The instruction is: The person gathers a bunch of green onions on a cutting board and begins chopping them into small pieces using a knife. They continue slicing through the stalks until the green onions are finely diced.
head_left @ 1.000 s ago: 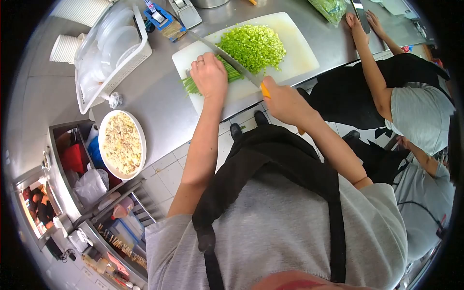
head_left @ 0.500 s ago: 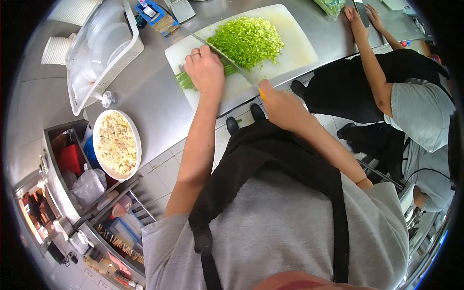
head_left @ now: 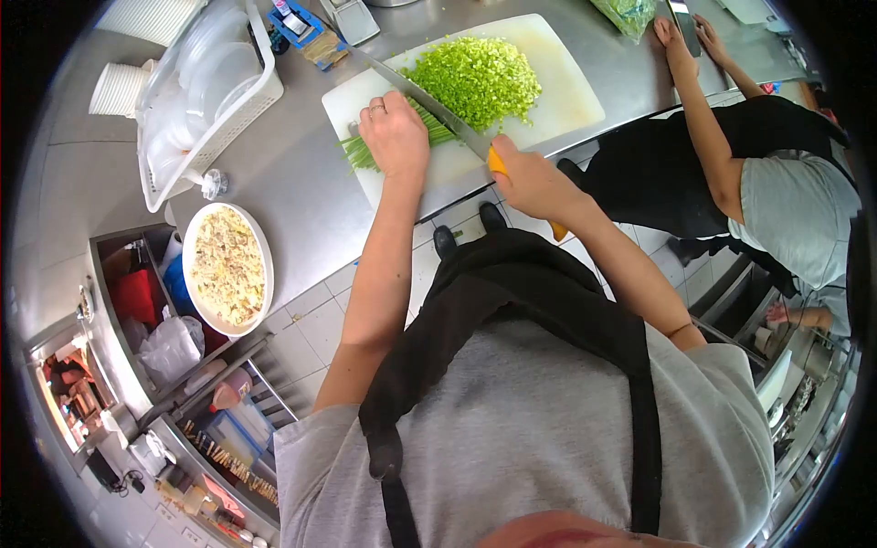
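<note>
My left hand (head_left: pixel 395 137), a ring on one finger, is closed over a bunch of thin green stalks (head_left: pixel 363 152) on the white cutting board (head_left: pixel 557 100). Wrapped round the yellow handle of a large kitchen knife (head_left: pixel 448 117) is my right hand (head_left: pixel 534 183). The blade slants across the board, close beside my left fingers, between the stalks and a heap of finely chopped greens (head_left: pixel 480 82). Where exactly the edge meets the stalks is hidden.
An oval dish of chopped food (head_left: pixel 227 269) stands on the steel counter (head_left: pixel 301 201) at left, below a white basket of plastic lids (head_left: pixel 215 128). Another person's hands (head_left: pixel 681 46) hold a phone at upper right. Open drawers (head_left: pixel 137 301) sit lower left.
The knife's blade has turned so more of its flat side shows, and its handle end now appears below my right hand. A person at far right has shifted away. The whole view has moved slightly.
</note>
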Action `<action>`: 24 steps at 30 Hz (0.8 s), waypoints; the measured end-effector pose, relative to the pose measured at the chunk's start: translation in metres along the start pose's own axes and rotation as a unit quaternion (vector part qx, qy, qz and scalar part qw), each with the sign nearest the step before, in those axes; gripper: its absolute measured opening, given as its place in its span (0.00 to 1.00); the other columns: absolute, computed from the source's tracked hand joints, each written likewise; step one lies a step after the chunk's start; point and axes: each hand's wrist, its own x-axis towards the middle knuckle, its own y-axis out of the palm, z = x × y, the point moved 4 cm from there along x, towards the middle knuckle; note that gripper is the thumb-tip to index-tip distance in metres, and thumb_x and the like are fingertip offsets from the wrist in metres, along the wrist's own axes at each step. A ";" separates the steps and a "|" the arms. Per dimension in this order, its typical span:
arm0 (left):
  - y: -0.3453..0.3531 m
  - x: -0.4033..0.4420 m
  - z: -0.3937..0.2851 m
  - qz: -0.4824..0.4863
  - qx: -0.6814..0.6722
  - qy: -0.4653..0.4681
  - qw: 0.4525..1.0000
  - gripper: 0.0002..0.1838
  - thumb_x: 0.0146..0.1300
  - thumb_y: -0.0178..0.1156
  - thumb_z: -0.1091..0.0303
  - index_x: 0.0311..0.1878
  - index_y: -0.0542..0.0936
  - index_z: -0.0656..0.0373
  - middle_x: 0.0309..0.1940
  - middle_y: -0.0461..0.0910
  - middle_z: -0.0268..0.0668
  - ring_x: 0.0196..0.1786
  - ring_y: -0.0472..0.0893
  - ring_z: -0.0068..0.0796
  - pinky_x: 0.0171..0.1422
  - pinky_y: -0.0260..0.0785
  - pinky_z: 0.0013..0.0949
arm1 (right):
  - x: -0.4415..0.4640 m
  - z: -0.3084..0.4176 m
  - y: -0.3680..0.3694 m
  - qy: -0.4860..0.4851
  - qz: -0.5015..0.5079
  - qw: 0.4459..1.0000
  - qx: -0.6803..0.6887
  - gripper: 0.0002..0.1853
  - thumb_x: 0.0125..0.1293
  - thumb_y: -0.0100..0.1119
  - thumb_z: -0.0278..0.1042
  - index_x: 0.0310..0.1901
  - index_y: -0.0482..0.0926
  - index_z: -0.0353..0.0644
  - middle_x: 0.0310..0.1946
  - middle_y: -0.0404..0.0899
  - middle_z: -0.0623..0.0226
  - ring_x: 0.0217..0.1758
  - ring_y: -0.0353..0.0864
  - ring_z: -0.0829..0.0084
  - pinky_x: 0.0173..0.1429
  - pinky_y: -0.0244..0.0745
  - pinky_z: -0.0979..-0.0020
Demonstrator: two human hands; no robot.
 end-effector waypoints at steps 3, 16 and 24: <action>-0.001 0.001 0.001 -0.010 -0.002 0.003 1.000 0.04 0.53 0.58 0.73 0.33 0.75 0.59 0.33 0.76 0.42 0.39 0.73 0.43 0.44 0.65 0.43 | -0.014 0.012 -0.014 -0.002 0.005 1.000 -0.020 0.11 0.64 0.44 0.29 0.46 0.63 0.36 0.28 0.78 0.41 0.34 0.76 0.38 0.42 0.67 0.43; -0.003 0.002 -0.004 0.000 0.034 0.007 0.999 0.05 0.53 0.57 0.73 0.34 0.75 0.59 0.33 0.75 0.42 0.39 0.73 0.42 0.44 0.65 0.43 | -0.049 0.025 -0.017 0.062 0.048 0.990 -0.116 0.11 0.60 0.43 0.23 0.45 0.62 0.38 0.26 0.78 0.42 0.33 0.77 0.39 0.38 0.69 0.41; -0.001 0.001 -0.004 -0.017 0.018 0.014 1.000 0.03 0.54 0.57 0.73 0.32 0.75 0.59 0.33 0.76 0.42 0.39 0.73 0.42 0.44 0.65 0.43 | -0.047 0.019 -0.012 0.087 0.080 0.990 -0.073 0.17 0.61 0.41 0.25 0.53 0.62 0.38 0.33 0.77 0.39 0.40 0.77 0.38 0.47 0.69 0.44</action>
